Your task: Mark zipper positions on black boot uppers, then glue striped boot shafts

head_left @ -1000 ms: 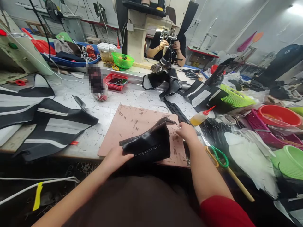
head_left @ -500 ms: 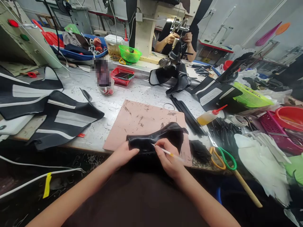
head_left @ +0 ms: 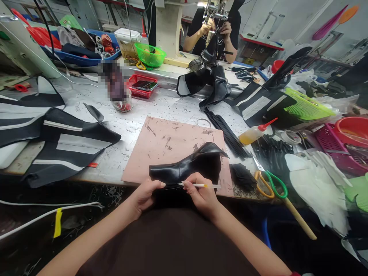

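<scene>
Head view, leather: a glossy black leather piece, folded and boot-like [head_left: 198,161], lies over the near part of the mat, its narrow end to the left; its near side merges with the dark below.
Left hand: the left hand [head_left: 146,196] pinches the narrow end at its near edge, thumb on top; the other fingers are mostly hidden.
Right hand: the right hand [head_left: 202,196] pinches a slim white pen with a yellow band [head_left: 199,185] close to its tip.
Pen tip: at the near edge, just beside the left thumb; contact is too small to confirm.
Marking well: the step looks like fine work along that edge, so the left thumb should hold the leather taut without covering the line, and the pen should stay low and light so the soft surface does not drag.
Mat: a flat pink rectangular board [head_left: 172,136] with dark scuffs gives firm backing; keeping the edge near it should limit sagging.
Right of mat: a crumpled black scrap heap [head_left: 243,178], then scissors with green and orange handles [head_left: 268,184].
Beyond: long thin black strips [head_left: 225,134] and a yellow-filled bottle with a red nozzle [head_left: 253,135].
</scene>
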Demonstrator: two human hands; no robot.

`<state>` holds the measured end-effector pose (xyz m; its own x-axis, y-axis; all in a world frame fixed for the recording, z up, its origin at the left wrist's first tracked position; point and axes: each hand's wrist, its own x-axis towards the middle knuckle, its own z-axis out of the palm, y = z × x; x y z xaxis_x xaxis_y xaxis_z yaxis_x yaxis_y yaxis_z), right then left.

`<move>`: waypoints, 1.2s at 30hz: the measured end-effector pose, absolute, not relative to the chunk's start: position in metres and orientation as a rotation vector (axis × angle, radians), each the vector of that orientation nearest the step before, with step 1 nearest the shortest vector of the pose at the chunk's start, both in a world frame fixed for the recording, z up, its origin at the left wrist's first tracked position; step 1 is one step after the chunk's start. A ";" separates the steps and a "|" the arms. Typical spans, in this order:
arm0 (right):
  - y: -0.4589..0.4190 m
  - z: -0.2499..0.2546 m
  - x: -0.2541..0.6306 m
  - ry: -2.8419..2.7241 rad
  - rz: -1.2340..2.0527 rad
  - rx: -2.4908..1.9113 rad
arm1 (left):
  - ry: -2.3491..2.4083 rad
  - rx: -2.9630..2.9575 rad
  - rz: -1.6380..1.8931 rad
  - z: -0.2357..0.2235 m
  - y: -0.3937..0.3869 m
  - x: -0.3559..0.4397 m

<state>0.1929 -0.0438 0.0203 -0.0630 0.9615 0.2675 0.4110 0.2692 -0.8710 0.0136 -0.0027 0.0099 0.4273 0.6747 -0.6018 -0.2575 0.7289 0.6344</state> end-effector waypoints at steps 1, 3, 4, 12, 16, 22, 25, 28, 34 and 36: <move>-0.044 0.021 0.193 -1.661 0.740 -1.284 | 0.969 0.497 0.607 0.010 -0.003 0.013; -0.044 0.022 0.192 -1.698 0.710 -1.282 | 0.968 0.505 0.596 0.009 -0.002 0.013; -0.044 0.022 0.192 -1.710 0.702 -1.280 | 0.969 0.510 0.592 0.008 -0.002 0.013; -0.044 0.021 0.191 -1.761 0.655 -1.253 | 0.919 0.540 0.621 0.007 -0.003 0.014; -0.044 0.021 0.191 -1.766 0.662 -1.266 | 0.910 0.557 0.592 0.009 -0.003 0.014; -0.044 0.022 0.190 -1.773 0.653 -1.277 | 0.922 0.573 0.587 0.008 -0.002 0.013; -0.044 0.022 0.190 -1.775 0.646 -1.275 | 0.930 0.566 0.598 0.008 -0.002 0.014; -0.045 0.023 0.190 -1.783 0.649 -1.270 | 0.921 0.550 0.604 0.009 -0.002 0.014; -0.045 0.023 0.191 -1.785 0.663 -1.264 | 0.925 0.547 0.609 0.011 -0.002 0.015; -0.044 0.023 0.191 -1.783 0.670 -1.270 | 0.919 0.550 0.617 0.010 -0.001 0.016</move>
